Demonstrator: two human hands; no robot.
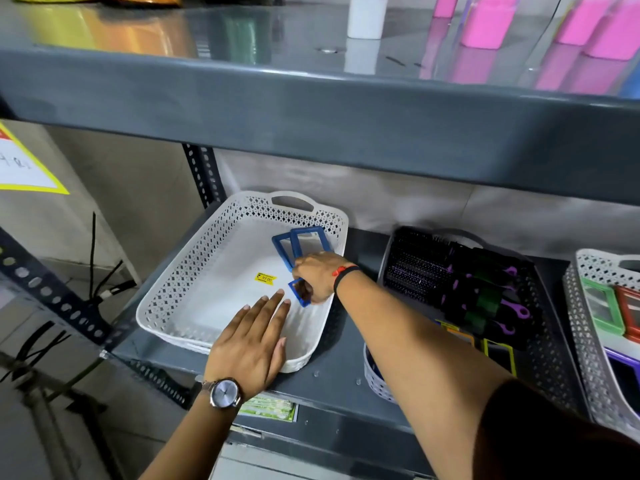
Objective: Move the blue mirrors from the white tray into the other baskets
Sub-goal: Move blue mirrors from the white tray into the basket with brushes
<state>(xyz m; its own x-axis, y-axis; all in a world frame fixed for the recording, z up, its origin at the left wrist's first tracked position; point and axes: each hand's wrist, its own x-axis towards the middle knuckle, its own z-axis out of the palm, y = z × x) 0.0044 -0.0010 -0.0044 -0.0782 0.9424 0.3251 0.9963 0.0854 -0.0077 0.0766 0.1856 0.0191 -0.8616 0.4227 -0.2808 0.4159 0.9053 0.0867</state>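
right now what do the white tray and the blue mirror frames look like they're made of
White tray: apparently moulded plastic, matte, judging by its perforated lattice walls and cut-out handle. Blue mirror frames: likely rigid plastic, uniform colour with a slight sheen, around reflective panes that could be glass or acrylic.

hairbrushes [460, 282], pink bottles [485, 22]

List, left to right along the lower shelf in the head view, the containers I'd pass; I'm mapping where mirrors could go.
White tray → small white basket → black basket of hairbrushes → white basket of coloured mirrors.
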